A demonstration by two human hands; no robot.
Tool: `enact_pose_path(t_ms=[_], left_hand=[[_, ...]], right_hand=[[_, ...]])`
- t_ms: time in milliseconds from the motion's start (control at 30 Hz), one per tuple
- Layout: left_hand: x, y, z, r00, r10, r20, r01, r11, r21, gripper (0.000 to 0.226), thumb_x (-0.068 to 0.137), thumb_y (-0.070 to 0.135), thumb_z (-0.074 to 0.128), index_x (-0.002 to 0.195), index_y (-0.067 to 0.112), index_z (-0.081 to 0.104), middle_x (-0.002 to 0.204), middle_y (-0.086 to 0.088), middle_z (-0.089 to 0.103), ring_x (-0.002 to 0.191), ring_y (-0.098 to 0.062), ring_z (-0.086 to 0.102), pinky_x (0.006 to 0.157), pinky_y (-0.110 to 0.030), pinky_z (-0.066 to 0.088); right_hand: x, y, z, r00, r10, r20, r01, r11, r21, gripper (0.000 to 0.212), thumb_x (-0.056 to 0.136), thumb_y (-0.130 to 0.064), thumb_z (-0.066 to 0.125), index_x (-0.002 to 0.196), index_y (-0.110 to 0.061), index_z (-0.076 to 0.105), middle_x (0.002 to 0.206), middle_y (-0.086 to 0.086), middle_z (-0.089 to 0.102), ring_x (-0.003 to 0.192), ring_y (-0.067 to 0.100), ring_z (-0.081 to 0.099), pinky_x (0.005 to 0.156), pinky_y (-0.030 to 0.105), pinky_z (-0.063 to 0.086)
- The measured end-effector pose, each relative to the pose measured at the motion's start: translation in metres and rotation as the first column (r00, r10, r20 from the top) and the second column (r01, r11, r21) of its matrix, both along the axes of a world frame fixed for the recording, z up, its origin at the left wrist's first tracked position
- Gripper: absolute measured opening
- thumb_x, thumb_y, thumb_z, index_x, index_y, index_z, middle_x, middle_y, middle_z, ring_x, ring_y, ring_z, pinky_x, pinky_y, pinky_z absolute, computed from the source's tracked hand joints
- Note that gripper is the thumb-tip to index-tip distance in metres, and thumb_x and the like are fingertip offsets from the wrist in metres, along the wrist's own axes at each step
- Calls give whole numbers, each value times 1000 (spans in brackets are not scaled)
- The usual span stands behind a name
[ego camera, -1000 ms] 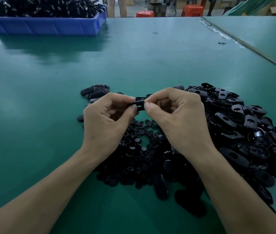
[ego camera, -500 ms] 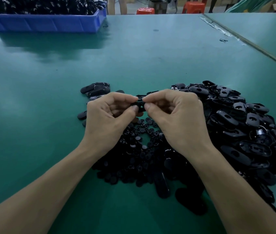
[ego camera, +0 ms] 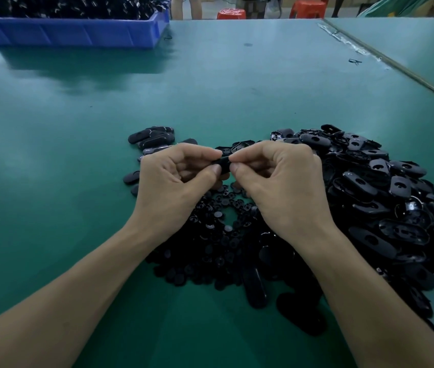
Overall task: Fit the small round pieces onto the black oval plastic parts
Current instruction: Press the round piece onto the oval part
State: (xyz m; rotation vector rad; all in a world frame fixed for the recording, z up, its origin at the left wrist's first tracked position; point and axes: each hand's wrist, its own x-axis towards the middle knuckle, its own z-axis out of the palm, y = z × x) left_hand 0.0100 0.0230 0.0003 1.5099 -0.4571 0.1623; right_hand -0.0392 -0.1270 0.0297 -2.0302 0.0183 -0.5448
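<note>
Barely anything shifted over the last second. From the head view, your left hand (ego camera: pixel 173 181) and right hand (ego camera: pixel 279 181) stayed together, both pinching one black oval part (ego camera: pixel 222 163) just above the heap of small round pieces (ego camera: pixel 218 235). Your fingertips hid whether a round piece had seated, so I judged you were mid-press. More ovals (ego camera: pixel 383 187) lay piled to your right on the green table (ego camera: pixel 78 115).
</note>
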Motion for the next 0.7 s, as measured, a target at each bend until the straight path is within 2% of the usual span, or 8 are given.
enact_pose_path(t_ms=[200, 333, 400, 467, 567, 700], left_hand=[[-2, -1, 1, 999, -14, 37, 12, 999, 39, 17, 80, 3, 70, 90, 17, 72, 82, 7, 77, 75, -9, 74, 72, -21, 58], [-3, 0, 1, 997, -10, 79, 4, 997, 81, 19, 81, 0, 71, 90, 17, 71, 82, 8, 76, 75, -7, 73, 71, -21, 58], [-5, -1, 2, 992, 4, 126, -20, 991, 131, 22, 80, 2, 72, 89, 22, 71, 84, 11, 76, 75, -6, 72, 72, -20, 57], [-7, -2, 3, 984, 22, 178, -56, 980, 189, 26, 79, 4, 72, 89, 28, 70, 86, 13, 75, 75, -5, 71, 73, -18, 55], [-7, -1, 2, 973, 41, 228, -94, 969, 227, 27, 78, 3, 72, 90, 27, 70, 84, 10, 75, 76, -7, 71, 73, -18, 54], [-7, -1, 2, 944, 55, 326, -159, 941, 299, 25, 79, 6, 73, 94, 25, 72, 88, 14, 73, 75, -7, 71, 69, -20, 56]], right_hand=[[0, 2, -2, 1000, 8, 22, -7, 998, -59, 11, 86, -7, 75, 89, -18, 79, 76, -11, 74, 69, 0, 69, 70, 18, 57], [0, 2, -2, 1000, 25, 18, -22, 990, -141, 12, 87, -7, 74, 91, -18, 78, 77, -14, 72, 71, -4, 67, 68, 8, 50], [-1, 2, -2, 1000, 20, 0, -19, 986, -168, 14, 88, -7, 72, 89, -21, 76, 74, -15, 70, 72, -3, 66, 67, 8, 50], [-2, 3, -1, 1000, 13, -23, -18, 981, -195, 16, 88, -9, 72, 86, -24, 72, 72, -14, 68, 72, 1, 65, 66, 13, 52], [-4, 3, 0, 998, 0, -66, -15, 974, -227, 21, 88, -14, 73, 84, -30, 60, 72, -12, 65, 75, 5, 64, 64, 25, 53], [-6, 5, 2, 994, 15, -108, -46, 958, -283, 22, 93, -15, 65, 86, -31, 53, 82, -2, 66, 79, 19, 64, 64, 39, 54]])
